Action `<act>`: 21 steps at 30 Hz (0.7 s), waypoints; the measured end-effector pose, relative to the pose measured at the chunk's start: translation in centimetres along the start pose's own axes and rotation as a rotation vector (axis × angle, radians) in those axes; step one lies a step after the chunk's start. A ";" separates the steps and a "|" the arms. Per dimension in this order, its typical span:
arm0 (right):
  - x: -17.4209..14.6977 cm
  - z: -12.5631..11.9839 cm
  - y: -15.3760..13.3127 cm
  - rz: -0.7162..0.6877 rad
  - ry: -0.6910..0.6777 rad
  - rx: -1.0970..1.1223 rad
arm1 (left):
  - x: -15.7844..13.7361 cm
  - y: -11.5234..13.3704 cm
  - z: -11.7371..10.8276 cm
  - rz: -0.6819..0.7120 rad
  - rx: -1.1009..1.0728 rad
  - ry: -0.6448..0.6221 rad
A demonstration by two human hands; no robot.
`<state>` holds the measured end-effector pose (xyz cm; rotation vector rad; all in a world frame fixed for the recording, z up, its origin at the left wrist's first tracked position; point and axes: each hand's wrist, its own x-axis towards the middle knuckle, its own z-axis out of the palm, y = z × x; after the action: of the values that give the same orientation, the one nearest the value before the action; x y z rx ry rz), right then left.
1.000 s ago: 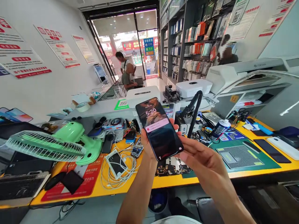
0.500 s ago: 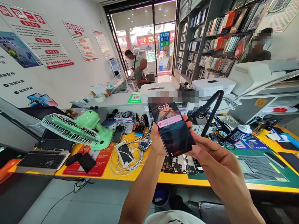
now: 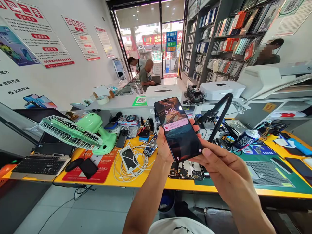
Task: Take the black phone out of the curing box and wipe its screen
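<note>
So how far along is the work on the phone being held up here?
Done, by the look of it: the phone is in one piece and powered, its lock screen showing 5:20 and a notification. In hand: the left hand cradles it from behind while the right hand pinches its lower corner, above the yellow bench. Left: the screen is not yet unlocked, and bare circuit boards lie below.

green fan point(image 3: 80, 131) well left of the fingers | white cable coil point(image 3: 130, 161) down-left, near | spray can point(image 3: 245, 139) right | keyboard point(image 3: 40, 165) far left
</note>
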<state>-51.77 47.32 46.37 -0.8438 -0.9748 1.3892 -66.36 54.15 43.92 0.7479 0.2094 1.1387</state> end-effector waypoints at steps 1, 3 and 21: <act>-0.1 0.0 0.0 0.003 0.003 0.006 | 0.0 0.0 -0.1 -0.001 0.004 0.012; -0.2 0.1 0.1 0.010 0.001 0.008 | -0.1 -0.2 -0.3 0.000 0.009 0.048; -1.2 -1.4 3.7 0.102 -0.039 -0.080 | -0.9 -2.4 -3.6 0.072 -0.172 -0.238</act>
<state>-51.89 46.37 42.42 -0.9411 -1.0348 1.4660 -66.77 54.43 39.55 0.7349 -0.1149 1.1092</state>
